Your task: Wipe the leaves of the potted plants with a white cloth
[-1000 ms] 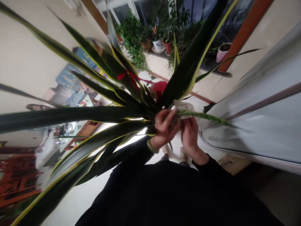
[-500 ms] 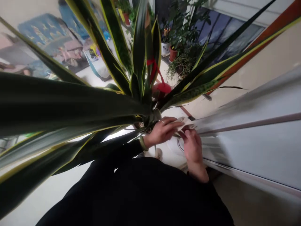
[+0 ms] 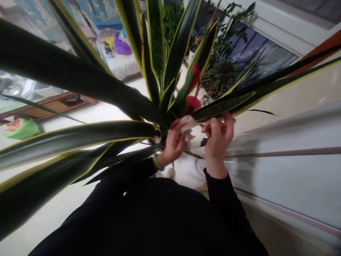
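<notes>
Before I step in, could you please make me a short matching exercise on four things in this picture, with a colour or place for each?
Things:
1. Leaves
2. Cloth
3. Bracelet
4. Ribbon

Colours and places:
A. Red
B. Held in the fingers of the left hand
C. Dark green with yellow edges
D. Around the left wrist

Right pairs: 1-C, 2-B, 3-D, 4-A

Lit brightly across white floor [image 3: 50, 209]. Bounded at right by cream wall [image 3: 306, 87] and dark window [image 3: 278, 44]. Furnished at left with wooden table [image 3: 49, 108].
</notes>
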Demonstrator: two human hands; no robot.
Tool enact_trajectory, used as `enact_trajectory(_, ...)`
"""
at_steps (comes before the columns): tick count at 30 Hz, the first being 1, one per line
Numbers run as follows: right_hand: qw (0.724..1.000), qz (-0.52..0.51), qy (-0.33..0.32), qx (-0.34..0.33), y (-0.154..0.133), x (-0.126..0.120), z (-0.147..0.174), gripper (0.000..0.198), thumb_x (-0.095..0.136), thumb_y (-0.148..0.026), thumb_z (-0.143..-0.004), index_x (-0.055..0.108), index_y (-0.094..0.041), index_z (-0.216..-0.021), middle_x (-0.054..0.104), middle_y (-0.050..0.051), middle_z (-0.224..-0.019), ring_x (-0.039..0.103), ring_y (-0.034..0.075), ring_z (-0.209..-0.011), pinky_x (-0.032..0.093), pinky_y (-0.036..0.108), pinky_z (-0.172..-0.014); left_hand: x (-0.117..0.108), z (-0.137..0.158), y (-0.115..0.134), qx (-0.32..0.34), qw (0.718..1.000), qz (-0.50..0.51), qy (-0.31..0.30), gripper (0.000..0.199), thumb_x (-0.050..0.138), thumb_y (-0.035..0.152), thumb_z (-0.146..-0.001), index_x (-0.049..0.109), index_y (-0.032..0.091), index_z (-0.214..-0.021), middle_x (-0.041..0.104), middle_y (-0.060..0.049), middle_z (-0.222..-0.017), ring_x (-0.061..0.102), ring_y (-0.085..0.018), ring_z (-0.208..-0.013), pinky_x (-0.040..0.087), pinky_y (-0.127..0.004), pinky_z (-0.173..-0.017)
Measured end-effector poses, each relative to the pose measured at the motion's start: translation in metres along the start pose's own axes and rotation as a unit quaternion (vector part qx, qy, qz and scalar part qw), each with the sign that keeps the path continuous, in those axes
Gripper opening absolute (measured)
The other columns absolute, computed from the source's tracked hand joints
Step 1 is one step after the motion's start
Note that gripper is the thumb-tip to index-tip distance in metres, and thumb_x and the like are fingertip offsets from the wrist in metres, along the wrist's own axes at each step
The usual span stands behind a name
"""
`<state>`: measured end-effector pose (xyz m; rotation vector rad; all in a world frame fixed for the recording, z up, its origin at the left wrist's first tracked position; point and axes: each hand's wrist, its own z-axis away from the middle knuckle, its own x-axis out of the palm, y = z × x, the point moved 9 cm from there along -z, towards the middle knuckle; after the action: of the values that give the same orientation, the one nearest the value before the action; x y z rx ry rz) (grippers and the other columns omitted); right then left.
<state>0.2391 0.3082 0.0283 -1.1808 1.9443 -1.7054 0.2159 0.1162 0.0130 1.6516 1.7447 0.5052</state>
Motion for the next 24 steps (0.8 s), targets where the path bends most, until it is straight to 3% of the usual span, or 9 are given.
enact_trajectory(3,1.0,0.005,0.015,-0.021,-0.012,-0.001,-0.01,0.03,0.079,-0.049,-0.091,0.063,-0.027,-0.102,0.048,-0.013,-0.06,0.05,0.01,-0.049,0.045,0.024,-0.054,-0.013,0.002,0.004,-0.028,0.998,0.054,0.007,0.034,0.057,0.034,-0.114,0.066,0.026,-0.145,0.069,-0.011,-0.144,0.068,-0.024,-0.135,0.053,-0.04,-0.117)
enact_trajectory(6,0.998,0.023,0.023,-0.045,-0.03,-0.012,-0.007,0.033,0.078,-0.047,-0.092,0.054,-0.025,-0.084,0.045,-0.011,-0.059,0.049,0.009,-0.051,0.048,0.025,-0.059,-0.028,-0.004,0.011,-0.038,0.992,0.117,0.026,0.029,0.059,0.033,-0.113,0.07,0.026,-0.139,0.072,-0.008,-0.138,0.07,-0.022,-0.132,0.053,-0.037,-0.116)
enact_trajectory(12,0.996,-0.039,0.026,-0.072,-0.041,-0.056,0.021,0.016,0.069,-0.031,-0.08,0.055,-0.024,-0.076,0.037,-0.009,-0.061,0.046,0.011,-0.053,0.045,0.026,-0.058,-0.049,-0.02,-0.004,-0.111,0.972,0.177,0.106,0.027,0.061,0.042,-0.113,0.072,0.03,-0.135,0.075,-0.002,-0.132,0.073,-0.019,-0.122,0.057,-0.032,-0.109)
enact_trajectory(16,0.992,-0.044,0.016,-0.119,-0.043,-0.074,0.037,0.015,0.065,-0.038,-0.081,0.057,-0.026,-0.075,0.035,-0.007,-0.062,0.043,0.014,-0.053,0.041,0.028,-0.055,-0.024,-0.044,0.011,-0.084,0.979,0.184,0.024,0.032,0.065,0.052,-0.11,0.074,0.028,-0.13,0.078,-0.005,-0.132,0.075,-0.023,-0.125,0.059,-0.038,-0.113)
enact_trajectory(20,0.985,0.012,0.036,-0.168,-0.05,-0.077,0.046,0.03,0.068,-0.05,-0.088,0.053,-0.027,-0.077,0.034,-0.007,-0.067,0.037,0.015,-0.056,0.039,0.029,-0.058,0.007,-0.075,0.048,0.01,0.963,0.258,-0.07,0.024,0.062,0.035,-0.113,0.076,0.027,-0.131,0.08,-0.003,-0.132,0.075,-0.022,-0.128,0.059,-0.04,-0.115)
enact_trajectory(24,0.984,0.027,0.118,-0.132,-0.047,-0.089,0.047,0.022,0.056,-0.038,-0.093,0.046,-0.027,-0.076,0.034,-0.003,-0.075,0.045,0.017,-0.068,0.045,0.03,-0.065,0.026,-0.099,0.06,-0.037,0.924,0.356,-0.133,0.023,0.064,0.029,-0.112,0.075,0.024,-0.132,0.079,-0.002,-0.134,0.075,-0.02,-0.127,0.059,-0.035,-0.113)
